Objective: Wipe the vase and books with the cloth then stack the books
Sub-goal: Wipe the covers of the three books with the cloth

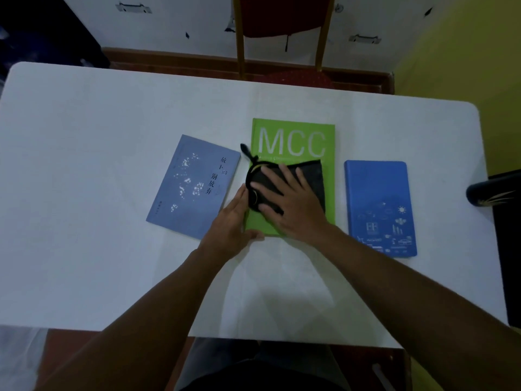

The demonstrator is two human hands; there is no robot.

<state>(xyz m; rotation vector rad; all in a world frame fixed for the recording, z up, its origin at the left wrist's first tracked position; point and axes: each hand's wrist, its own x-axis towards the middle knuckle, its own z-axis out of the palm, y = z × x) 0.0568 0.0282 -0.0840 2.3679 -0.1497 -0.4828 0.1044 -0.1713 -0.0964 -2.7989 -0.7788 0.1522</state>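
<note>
Three books lie side by side on the white table. The green book marked MCC is in the middle. A dark cloth is spread over its lower half, and my right hand presses flat on the cloth with fingers apart. My left hand grips the green book's lower left edge, thumb under the corner. The pale blue book with white print lies to the left, tilted. The bright blue book lies to the right. A dark vase shows at the table's right edge, lying sideways and partly cut off.
A chair with a red seat stands behind the far edge of the table. A yellow-green wall is at the right. My knees are below the table's near edge.
</note>
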